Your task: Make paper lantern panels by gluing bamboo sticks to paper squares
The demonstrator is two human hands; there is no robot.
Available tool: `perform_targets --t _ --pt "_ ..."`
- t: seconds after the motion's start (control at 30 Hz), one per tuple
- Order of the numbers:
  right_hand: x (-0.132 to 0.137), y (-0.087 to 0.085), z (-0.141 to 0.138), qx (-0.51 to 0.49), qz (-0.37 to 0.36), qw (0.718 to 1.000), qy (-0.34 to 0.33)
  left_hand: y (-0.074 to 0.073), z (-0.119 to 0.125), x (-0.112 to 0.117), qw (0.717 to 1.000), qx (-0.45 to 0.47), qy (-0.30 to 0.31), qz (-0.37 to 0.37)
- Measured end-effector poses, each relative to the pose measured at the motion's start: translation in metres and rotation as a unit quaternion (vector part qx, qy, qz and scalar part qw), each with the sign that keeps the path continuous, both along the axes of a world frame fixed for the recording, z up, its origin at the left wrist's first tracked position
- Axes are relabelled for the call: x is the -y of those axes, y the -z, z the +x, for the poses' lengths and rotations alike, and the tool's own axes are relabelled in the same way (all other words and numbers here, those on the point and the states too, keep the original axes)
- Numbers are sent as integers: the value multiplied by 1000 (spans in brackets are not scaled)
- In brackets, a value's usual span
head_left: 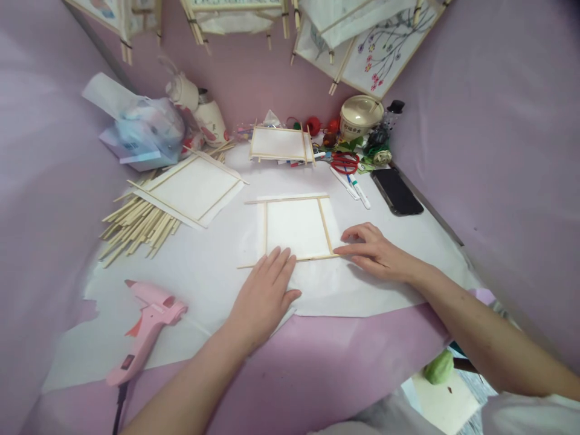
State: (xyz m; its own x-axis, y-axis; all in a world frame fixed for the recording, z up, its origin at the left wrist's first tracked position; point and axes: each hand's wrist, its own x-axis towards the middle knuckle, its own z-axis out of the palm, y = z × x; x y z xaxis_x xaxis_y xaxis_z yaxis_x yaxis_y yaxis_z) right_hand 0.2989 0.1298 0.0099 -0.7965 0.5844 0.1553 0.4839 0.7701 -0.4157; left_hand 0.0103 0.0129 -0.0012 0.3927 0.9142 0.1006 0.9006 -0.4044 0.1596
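Note:
A sheet of white paper (296, 228) lies before me with thin wooden sticks laid along its sides as a frame. My left hand (267, 293) rests flat, fingers stretched, over the near stick (312, 258). At the near right corner, my right hand (374, 251) touches the stick ends with its index finger; its fingers are apart and it holds nothing. The right-hand stick (325, 226) runs from that corner toward the far stick (290, 199). A pink hot glue gun (151, 317) lies on its side left of my left hand.
Another framed sheet (193, 184) lies on a pile of sticks (136, 232) at left. A smaller framed sheet (278, 144) stands at the back. Red-handled scissors (344, 162), pens (360, 192), a phone (396, 191) and a paper bowl (361, 115) are on the right. Framed pictures (385, 48) hang above.

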Motion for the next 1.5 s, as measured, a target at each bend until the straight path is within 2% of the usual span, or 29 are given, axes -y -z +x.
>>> perform_targets --t 0.33,0.57,0.87,0.97,1.07,1.17,1.23,1.37,1.5 --pt "-5 6 3 -27 9 1000 -8 1 -3 -1 1000 28 -3 -9" --pt "-4 12 10 -73 56 996 -22 0 -3 -2 1000 28 -2 -13" --pt "-4 16 7 -72 53 996 -7 -1 -3 -1 999 50 -6 -20" --pt "-2 14 8 -80 30 996 14 -2 -1 -1 999 47 -8 -21" --pt "2 9 7 -135 32 989 59 -3 0 0 998 51 -14 -30" --pt "8 0 -7 -160 47 982 87 -4 -1 1 995 89 -24 -28" --pt "9 -6 -23 -127 43 986 96 -5 -4 1 992 118 -45 -5" --pt "0 -15 -57 -2 42 989 141 -8 -16 0 980 132 -132 66" --pt "-12 -15 -76 114 49 975 182 -10 -28 0 973 93 -203 55"
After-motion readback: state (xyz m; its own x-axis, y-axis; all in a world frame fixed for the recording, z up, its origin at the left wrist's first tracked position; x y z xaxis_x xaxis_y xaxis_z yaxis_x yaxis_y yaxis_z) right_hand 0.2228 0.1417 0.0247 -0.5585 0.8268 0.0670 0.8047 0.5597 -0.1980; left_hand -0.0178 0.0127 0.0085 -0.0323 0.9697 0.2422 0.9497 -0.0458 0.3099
